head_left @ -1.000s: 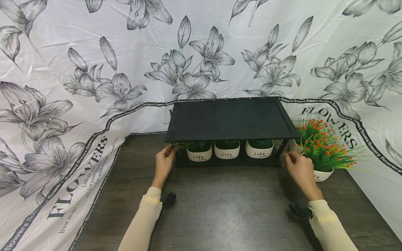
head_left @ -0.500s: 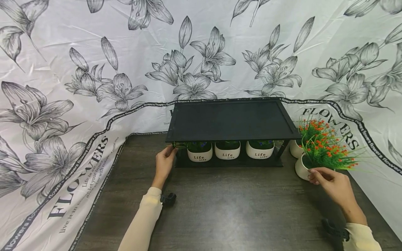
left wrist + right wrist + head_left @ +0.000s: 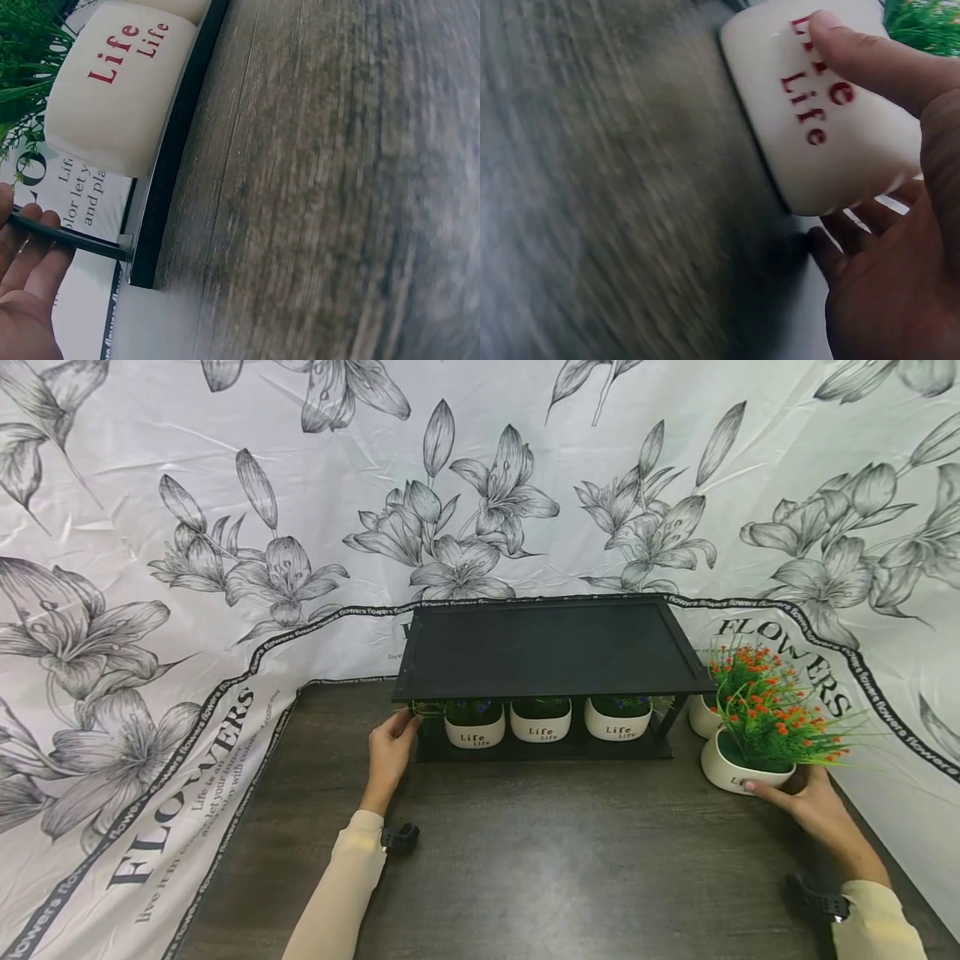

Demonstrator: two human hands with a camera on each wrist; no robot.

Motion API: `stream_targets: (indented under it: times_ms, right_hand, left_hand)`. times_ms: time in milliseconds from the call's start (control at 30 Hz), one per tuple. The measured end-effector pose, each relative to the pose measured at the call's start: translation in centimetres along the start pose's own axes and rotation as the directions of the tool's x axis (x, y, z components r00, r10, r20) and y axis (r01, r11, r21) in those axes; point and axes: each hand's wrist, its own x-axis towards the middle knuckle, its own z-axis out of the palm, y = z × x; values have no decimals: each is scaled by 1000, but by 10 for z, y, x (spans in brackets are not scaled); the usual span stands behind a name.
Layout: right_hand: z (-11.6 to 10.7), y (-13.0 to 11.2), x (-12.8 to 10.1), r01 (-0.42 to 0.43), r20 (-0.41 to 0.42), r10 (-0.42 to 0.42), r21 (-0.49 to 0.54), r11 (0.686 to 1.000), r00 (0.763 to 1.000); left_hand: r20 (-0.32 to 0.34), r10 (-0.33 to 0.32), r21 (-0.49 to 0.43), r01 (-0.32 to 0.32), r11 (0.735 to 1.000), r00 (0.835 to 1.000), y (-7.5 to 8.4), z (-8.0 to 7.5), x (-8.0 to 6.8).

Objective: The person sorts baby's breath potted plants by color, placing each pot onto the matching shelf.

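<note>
A black two-tier shelf (image 3: pixel 551 647) stands at the back of the dark wooden table (image 3: pixel 525 860). Three white "Life" pots (image 3: pixel 540 725) sit in a row on its lower board. My left hand (image 3: pixel 400 725) grips the shelf's thin left leg (image 3: pixel 71 238), with the fingers (image 3: pixel 34 251) curled round it beside the leftmost pot (image 3: pixel 120 90). My right hand (image 3: pixel 783 787) holds a white pot with an orange-flowered plant (image 3: pixel 738 770) to the right of the shelf. The thumb (image 3: pixel 870 60) lies across that pot's front (image 3: pixel 825 120) and the fingers (image 3: pixel 851 229) wrap under its far side.
A second white pot (image 3: pixel 703 717) stands behind the held one, by the shelf's right leg. A flower-printed white cloth (image 3: pixel 150 610) hangs behind and drapes over the table's left and right edges. The shelf's top board carries nothing.
My right hand left the shelf's right leg, moved right and took hold of the orange-flowered pot. The left hand stayed on the left leg.
</note>
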Motion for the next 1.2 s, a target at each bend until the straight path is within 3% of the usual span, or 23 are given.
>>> stream_targets:
  times_ms: [200, 667, 900, 1067, 1200]
  right_hand:
    - [12, 3, 8, -37, 55, 37, 2, 999, 998]
    - [10, -2, 7, -153, 77, 155, -34, 988, 985]
    - [7, -6, 6, -98, 48, 99, -22, 995, 994]
    - [-5, -16, 3, -88, 45, 88, -13, 996, 995]
    - [-16, -28, 5, -34, 30, 33, 23, 999, 999]
  left_hand:
    - [5, 0, 1, 0, 1000, 1000, -3, -2, 1]
    - [2, 10, -5, -10, 1000, 1000, -3, -2, 1]
    - [9, 12, -9, -12, 1000, 1000, -4, -2, 2]
    - [11, 17, -10, -17, 1000, 1000, -4, -2, 1]
    - [4, 15, -14, -15, 1000, 1000, -5, -2, 2]
